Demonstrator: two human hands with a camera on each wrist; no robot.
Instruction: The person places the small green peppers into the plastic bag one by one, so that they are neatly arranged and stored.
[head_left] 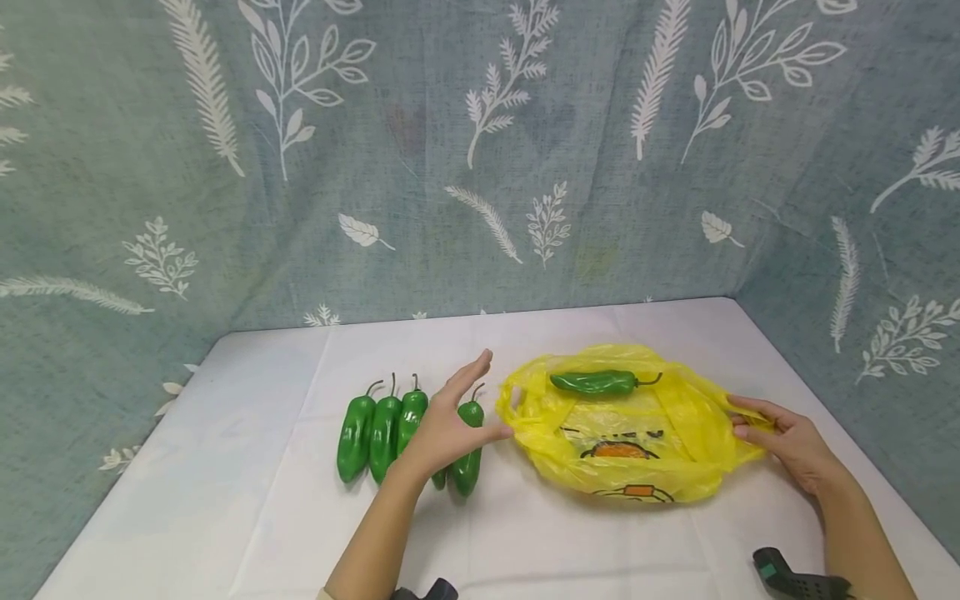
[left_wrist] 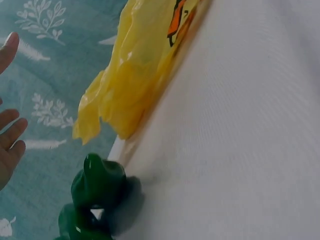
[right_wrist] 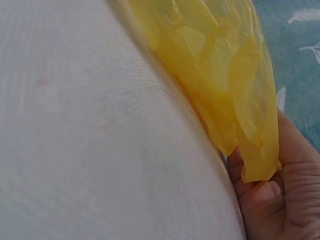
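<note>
A yellow plastic bag [head_left: 686, 417] with printed orange figures lies spread on the table, its mouth open. One green pepper [head_left: 596, 382] lies at the back of the bag's opening, stem to the right. My right hand [head_left: 798, 446] pinches the bag's right handle between thumb and fingers; the right wrist view shows the yellow handle [right_wrist: 260, 155] gathered there. My left hand [head_left: 442, 429] is held with fingers extended and thumb spread, thumb tip close to the bag's left edge. It passes over a row of green peppers [head_left: 356, 437], partly hiding some; the rightmost pepper [head_left: 468, 462] shows beyond it.
A white cloth covers the table [head_left: 285, 533]. Behind and beside it hangs a blue-green curtain [head_left: 420, 242] with white leaf prints. Dark wrist devices [head_left: 798, 575] show at the bottom edge of the head view.
</note>
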